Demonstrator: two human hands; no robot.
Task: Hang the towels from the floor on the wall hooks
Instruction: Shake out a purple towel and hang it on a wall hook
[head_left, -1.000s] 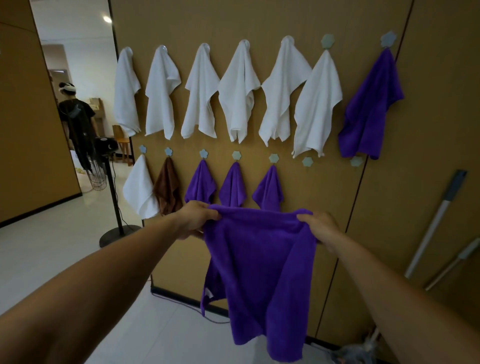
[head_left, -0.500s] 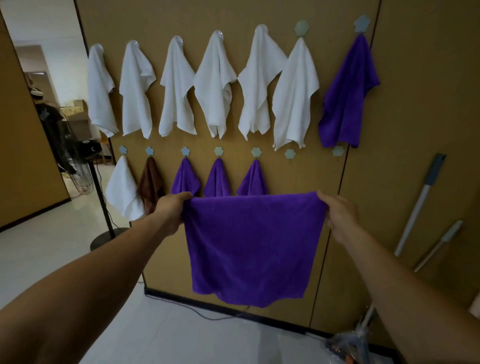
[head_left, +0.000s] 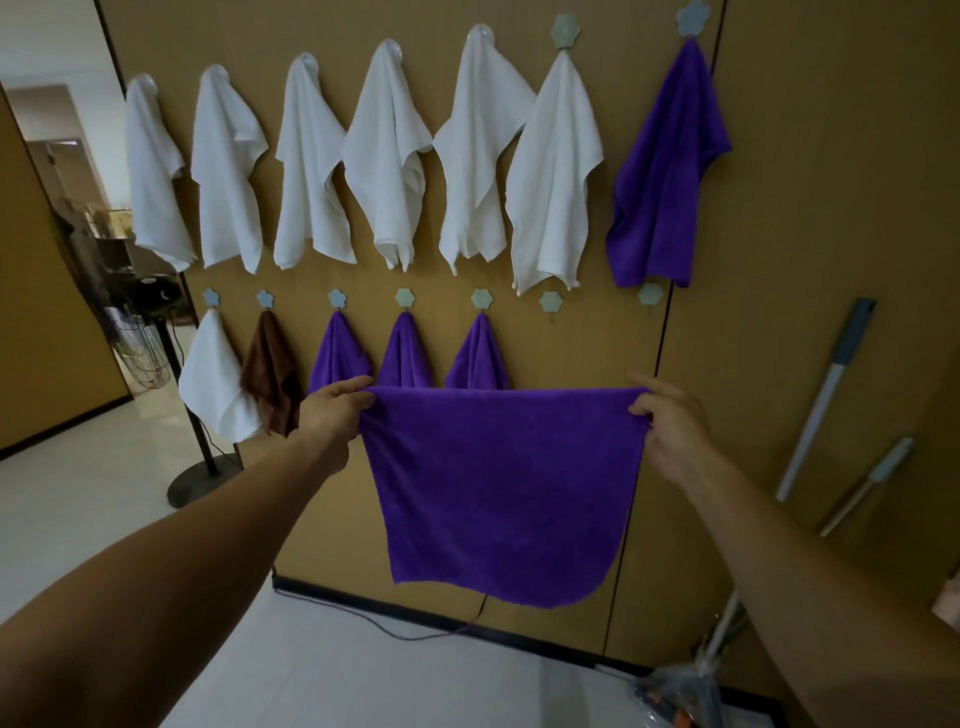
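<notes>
Both forearms are bare right up to the frame edge, with no sleeve, watch, band or glove on either. The left hand and right hand carry no rings, and the fingers are uncovered.

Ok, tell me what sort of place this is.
Probably an indoor utility or staging corner, not a bathroom: a brown panel wall with two rows of flower-shaped hooks carrying towels, a tiled floor, and mop handles leaning at the right.
</notes>
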